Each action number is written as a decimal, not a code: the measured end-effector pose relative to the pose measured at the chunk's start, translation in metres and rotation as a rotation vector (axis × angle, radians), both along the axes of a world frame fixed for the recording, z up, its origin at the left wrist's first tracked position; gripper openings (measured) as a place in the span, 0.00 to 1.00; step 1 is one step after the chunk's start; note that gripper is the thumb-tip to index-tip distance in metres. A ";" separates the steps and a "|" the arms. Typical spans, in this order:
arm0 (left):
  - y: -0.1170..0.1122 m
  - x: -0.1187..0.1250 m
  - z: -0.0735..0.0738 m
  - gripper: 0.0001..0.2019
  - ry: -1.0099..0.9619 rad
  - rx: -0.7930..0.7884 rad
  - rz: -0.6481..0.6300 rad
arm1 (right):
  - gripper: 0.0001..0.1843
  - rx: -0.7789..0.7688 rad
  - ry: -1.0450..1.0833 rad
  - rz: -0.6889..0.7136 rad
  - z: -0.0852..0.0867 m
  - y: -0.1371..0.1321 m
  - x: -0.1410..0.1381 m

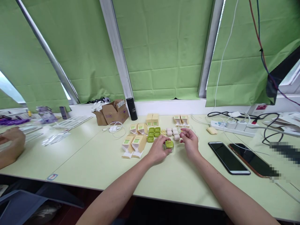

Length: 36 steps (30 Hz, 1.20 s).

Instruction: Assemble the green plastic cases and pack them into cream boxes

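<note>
My left hand [157,152] pinches a small green case [169,144] just above the pale green table [98,156]. My right hand [191,142] hovers close beside it, fingers curled around something small that I cannot make out. Right behind my hands lie several more green cases [153,132] and several small cream cases [172,132]. To the left of them stand tan cardboard boxes with green labels [134,144], some tipped open.
Two phones [228,157] lie flat on the right, near a white power strip [231,126] with cables. A black bottle [132,108] and a brown carton [114,112] stand at the back. Another person's hand [10,147] rests at the far left.
</note>
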<state>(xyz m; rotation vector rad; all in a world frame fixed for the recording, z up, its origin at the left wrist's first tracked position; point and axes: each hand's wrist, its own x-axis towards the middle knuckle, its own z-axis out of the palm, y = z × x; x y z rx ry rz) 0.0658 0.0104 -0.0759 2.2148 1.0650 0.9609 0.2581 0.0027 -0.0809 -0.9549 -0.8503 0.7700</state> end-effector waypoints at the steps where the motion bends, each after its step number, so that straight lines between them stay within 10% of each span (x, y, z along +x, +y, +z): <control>1: 0.000 0.000 0.000 0.21 0.008 0.000 0.002 | 0.19 -0.002 -0.002 -0.001 0.000 0.000 0.000; 18: -0.003 -0.005 0.007 0.27 0.063 0.023 -0.017 | 0.17 -0.120 -0.016 0.007 -0.002 0.002 0.004; 25: 0.024 -0.004 0.026 0.12 -0.144 0.123 0.095 | 0.14 -0.271 -0.117 0.116 -0.006 0.003 0.000; 36: 0.106 0.031 0.050 0.19 0.564 0.204 -0.045 | 0.11 -0.397 -0.266 0.244 -0.010 0.008 -0.002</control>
